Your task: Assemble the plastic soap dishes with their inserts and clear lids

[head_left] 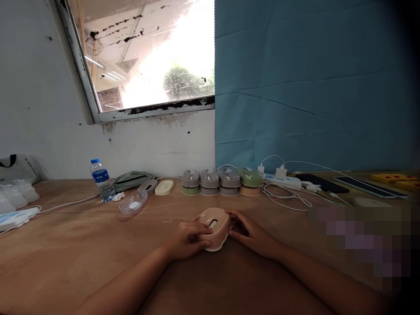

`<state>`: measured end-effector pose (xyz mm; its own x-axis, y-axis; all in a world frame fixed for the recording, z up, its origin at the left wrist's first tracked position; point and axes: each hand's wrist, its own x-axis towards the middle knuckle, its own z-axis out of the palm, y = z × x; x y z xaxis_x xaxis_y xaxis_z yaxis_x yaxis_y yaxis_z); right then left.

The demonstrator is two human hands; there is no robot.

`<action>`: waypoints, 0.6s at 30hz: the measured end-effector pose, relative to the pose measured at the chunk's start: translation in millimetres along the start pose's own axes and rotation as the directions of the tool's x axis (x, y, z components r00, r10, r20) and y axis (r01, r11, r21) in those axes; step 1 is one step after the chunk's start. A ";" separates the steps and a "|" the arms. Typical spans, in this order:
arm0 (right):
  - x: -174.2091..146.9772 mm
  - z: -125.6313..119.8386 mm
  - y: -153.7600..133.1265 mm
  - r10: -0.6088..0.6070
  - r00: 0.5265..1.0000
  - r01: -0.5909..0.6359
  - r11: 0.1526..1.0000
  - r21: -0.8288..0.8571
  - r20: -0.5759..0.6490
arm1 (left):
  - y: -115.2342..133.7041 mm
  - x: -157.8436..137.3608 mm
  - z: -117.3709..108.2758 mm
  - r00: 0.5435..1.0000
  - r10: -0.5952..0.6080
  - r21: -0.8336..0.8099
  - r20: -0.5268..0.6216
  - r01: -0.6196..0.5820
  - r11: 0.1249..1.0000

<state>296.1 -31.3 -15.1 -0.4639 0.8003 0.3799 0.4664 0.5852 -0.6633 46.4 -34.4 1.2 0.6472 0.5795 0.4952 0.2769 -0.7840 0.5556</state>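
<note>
A pink oval lidded box (215, 227) sits on the brown table (82, 253) in front of me. My left hand (187, 238) grips its left side, fingers curled over the lid near a small latch. My right hand (251, 234) presses against its right side. Behind it stands a row of similar boxes (223, 181), stacked in pairs, in grey, green and pink. Left of the row lie a loose grey lid (147, 186), a cream lid (164, 187) and a clear plastic tray (133, 204).
A water bottle (101, 179) and a green pouch (133, 179) stand at the back left. White containers (16, 194) sit at the far left edge. A power strip (284, 180) with white cables (285, 197), phones (321, 183) and yellow items (393, 178) lie at the right.
</note>
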 end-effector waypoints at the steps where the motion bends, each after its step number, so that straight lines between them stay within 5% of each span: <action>1: 0.4 -0.2 0.6 0.002 1.000 -0.003 1.000 0.010 0.011 | 0.2 -0.3 -0.9 1.000 -0.018 -0.025 -0.019 0.018 1.000; 6: -0.1 -0.1 6.0 -0.012 1.000 0.012 1.000 -0.017 0.007 | 0.3 -0.8 -6.4 0.979 -0.170 -0.095 -0.114 0.160 0.983; 9: -2.6 -1.6 3.5 0.039 0.999 -0.038 0.998 -0.054 0.025 | -5.2 -0.7 -28.4 0.946 -0.264 -0.104 -0.189 0.248 0.963; 14: -4.3 -5.2 -6.8 0.055 0.993 -0.054 0.998 -0.017 0.108 | -35.5 5.8 -113.6 0.907 -0.216 0.134 -0.360 0.280 0.951; 18: -3.3 -6.0 -9.5 0.059 0.993 -0.059 0.998 -0.004 0.106 | -82.4 18.9 -175.1 0.804 -0.323 0.392 -0.500 0.542 0.743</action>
<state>297.7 -38.6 -6.2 -0.5131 0.8149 0.2697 0.4961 0.5379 -0.6815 -88.5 80.2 81.7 0.0760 0.8303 0.5522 0.8351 -0.3556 0.4197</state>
